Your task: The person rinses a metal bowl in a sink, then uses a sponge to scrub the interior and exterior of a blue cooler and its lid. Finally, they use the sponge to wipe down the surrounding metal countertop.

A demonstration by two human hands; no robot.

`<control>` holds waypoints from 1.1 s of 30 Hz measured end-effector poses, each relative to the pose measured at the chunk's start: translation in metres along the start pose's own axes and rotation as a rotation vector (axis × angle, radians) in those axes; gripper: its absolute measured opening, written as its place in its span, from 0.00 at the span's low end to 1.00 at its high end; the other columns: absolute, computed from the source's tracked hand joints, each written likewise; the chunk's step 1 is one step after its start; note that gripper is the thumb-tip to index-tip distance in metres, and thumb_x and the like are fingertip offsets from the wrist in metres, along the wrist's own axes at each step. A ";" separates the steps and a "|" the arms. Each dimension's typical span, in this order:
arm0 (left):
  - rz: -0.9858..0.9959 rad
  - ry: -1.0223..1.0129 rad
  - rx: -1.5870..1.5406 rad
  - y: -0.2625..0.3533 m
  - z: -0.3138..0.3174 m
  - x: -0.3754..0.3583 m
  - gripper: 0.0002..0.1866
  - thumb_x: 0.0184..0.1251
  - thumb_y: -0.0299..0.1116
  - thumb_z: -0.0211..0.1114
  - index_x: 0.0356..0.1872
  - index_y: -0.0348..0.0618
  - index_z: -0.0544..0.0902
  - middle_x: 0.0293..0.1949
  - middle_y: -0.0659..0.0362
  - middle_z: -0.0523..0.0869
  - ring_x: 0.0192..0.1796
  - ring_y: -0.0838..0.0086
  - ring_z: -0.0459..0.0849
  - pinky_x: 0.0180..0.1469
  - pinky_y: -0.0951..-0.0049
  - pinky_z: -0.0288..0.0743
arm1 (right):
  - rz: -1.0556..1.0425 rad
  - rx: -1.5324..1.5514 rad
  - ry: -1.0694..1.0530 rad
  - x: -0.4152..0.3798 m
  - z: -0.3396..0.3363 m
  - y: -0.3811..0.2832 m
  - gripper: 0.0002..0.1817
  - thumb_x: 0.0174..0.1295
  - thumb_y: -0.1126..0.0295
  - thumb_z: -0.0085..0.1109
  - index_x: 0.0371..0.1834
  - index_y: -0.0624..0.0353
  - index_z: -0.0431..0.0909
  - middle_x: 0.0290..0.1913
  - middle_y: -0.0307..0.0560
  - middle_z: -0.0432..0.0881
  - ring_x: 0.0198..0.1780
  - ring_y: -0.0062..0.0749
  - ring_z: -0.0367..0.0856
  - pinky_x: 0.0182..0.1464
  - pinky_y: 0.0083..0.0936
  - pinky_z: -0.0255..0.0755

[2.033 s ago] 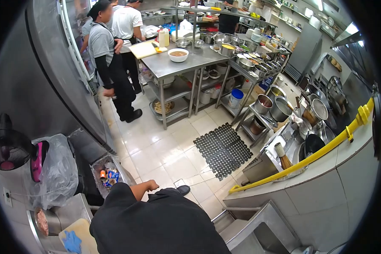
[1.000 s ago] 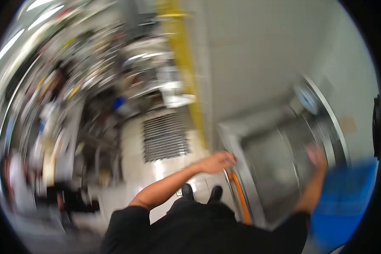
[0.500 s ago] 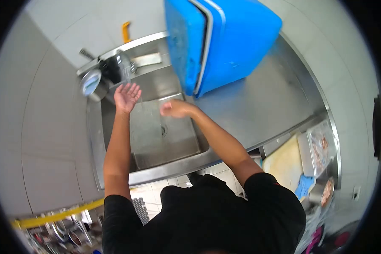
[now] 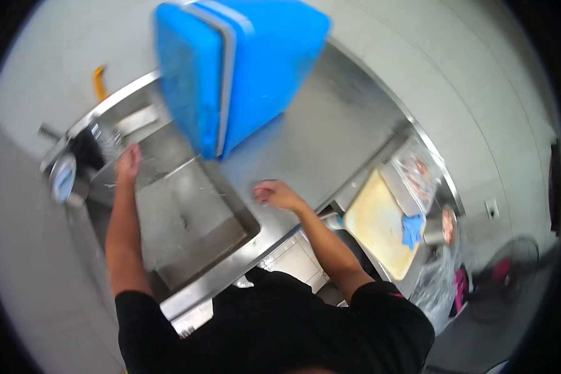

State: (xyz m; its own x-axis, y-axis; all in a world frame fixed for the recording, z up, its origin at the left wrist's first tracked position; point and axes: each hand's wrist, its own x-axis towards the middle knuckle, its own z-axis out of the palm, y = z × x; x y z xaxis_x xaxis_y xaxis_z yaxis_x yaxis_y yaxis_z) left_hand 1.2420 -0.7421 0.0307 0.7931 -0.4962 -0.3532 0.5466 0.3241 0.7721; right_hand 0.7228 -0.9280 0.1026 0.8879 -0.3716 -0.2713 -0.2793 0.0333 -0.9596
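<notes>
Brushed stainless-steel sink (image 4: 168,215): dull sheen, smooth. Steel worktop (image 4: 330,134): satin, streaky glare. Big blue plastic cooler box (image 4: 243,68): smooth, semi-gloss. Pale yellow cutting board (image 4: 374,227): matt, stained. Blue cloth (image 4: 411,229): soft.

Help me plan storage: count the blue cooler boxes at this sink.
1. The blue cooler box stands on the steel counter right of the sink; the blurred view may hide others.

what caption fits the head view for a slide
Left hand raised by the tap over the steel sink, right hand above the counter beside a blue cooler.
</notes>
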 end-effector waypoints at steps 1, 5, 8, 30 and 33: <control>0.063 -0.095 0.127 -0.003 0.004 -0.036 0.22 0.75 0.35 0.43 0.63 0.32 0.64 0.63 0.49 0.67 0.65 0.64 0.68 0.68 0.69 0.63 | -0.032 0.037 0.008 -0.006 0.002 0.006 0.13 0.63 0.73 0.53 0.50 0.61 0.77 0.40 0.39 0.81 0.41 0.26 0.80 0.43 0.23 0.75; 0.079 -0.103 0.194 -0.016 -0.018 -0.086 0.16 0.69 0.36 0.54 0.53 0.39 0.74 0.50 0.56 0.76 0.52 0.70 0.75 0.56 0.68 0.70 | 0.119 0.002 0.098 -0.013 0.045 -0.009 0.14 0.67 0.66 0.53 0.51 0.62 0.76 0.43 0.42 0.82 0.43 0.25 0.81 0.43 0.20 0.75; -0.011 0.005 0.261 -0.004 -0.010 -0.139 0.10 0.67 0.32 0.56 0.45 0.44 0.80 0.39 0.62 0.82 0.40 0.74 0.80 0.43 0.72 0.77 | 0.138 -0.005 0.050 -0.002 0.082 -0.020 0.14 0.68 0.65 0.52 0.50 0.63 0.76 0.44 0.43 0.82 0.43 0.24 0.81 0.42 0.20 0.75; 0.289 0.202 0.897 -0.052 -0.141 -0.395 0.34 0.63 0.32 0.63 0.68 0.36 0.59 0.42 0.53 0.84 0.33 0.75 0.81 0.39 0.73 0.76 | -0.463 -0.333 -0.295 0.181 0.343 -0.113 0.06 0.57 0.72 0.63 0.36 0.62 0.79 0.24 0.30 0.71 0.27 0.14 0.64 0.29 0.16 0.63; 0.273 0.201 0.781 -0.044 -0.136 -0.422 0.32 0.63 0.30 0.62 0.67 0.35 0.62 0.40 0.51 0.84 0.34 0.74 0.82 0.40 0.74 0.76 | -0.447 -0.154 -0.313 0.195 0.376 -0.141 0.09 0.57 0.72 0.63 0.40 0.63 0.80 0.23 0.31 0.72 0.26 0.14 0.66 0.29 0.16 0.63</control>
State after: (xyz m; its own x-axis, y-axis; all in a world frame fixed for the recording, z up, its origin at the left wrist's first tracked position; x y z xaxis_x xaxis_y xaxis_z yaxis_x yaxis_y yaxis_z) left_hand 0.9204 -0.4373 0.0737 0.9430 -0.3055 -0.1318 0.0455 -0.2739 0.9607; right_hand 1.0728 -0.6559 0.1572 0.9915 -0.0249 0.1276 0.1196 -0.2082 -0.9707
